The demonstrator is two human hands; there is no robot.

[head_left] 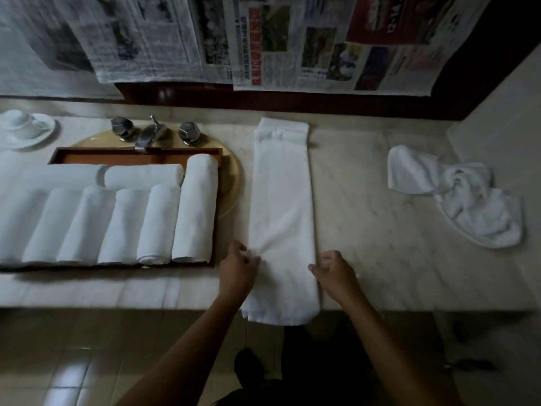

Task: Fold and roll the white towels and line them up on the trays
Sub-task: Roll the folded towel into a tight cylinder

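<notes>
Already most of the job looks done: a row of rolled white terry towels [117, 224] fills the brown wooden rectangular tray [131, 158] sitting over the round brass-coloured sink basin [234, 183], with two more rolls laid crosswise behind them. On the pale marble desk [380, 230], just right of the tray, a long white towel folded into a narrow strip [282, 215] lies flat, its near end hanging over the desk edge and its far end tucked back on itself. The left hand [238, 266] has its fingers closed, pinching the strip's left edge so that the cloth puckers; the right hand [333, 272] touches the right edge, fingers curled, though whether it truly pinches the fabric I cannot tell. Judging by this, the strip is folded and only rolling remains. Well apart at the right, a crumpled white towel [468, 197] waits unfolded, so at least two pieces remain. Only one tray is visible.
</notes>
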